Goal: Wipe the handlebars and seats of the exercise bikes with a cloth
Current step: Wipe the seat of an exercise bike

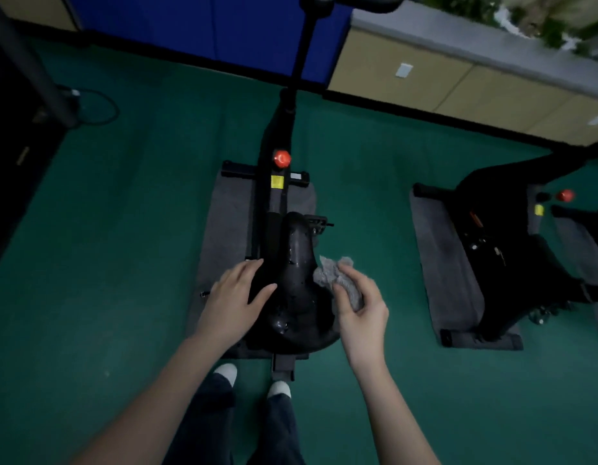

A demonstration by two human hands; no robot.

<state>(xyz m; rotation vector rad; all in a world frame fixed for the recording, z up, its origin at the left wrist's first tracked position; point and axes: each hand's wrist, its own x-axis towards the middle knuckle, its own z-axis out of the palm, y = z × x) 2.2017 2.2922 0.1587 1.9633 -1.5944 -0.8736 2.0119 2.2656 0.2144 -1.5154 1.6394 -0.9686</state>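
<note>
The left hand [232,302] is lying flat on the left edge of the black seat [296,286], its fingers straight and holding nothing. At the seat's right edge, the right hand [359,308] is gripping a crumpled grey cloth [338,280] with curled fingers, the cloth touching the seat's side. A second bike [505,250] is standing on its own mat [438,250] towards the right edge of the green floor [89,263].

left hand [233,298] flat on seat [296,283] | right hand [359,305] grips cloth [334,275] at seat's right edge
</note>
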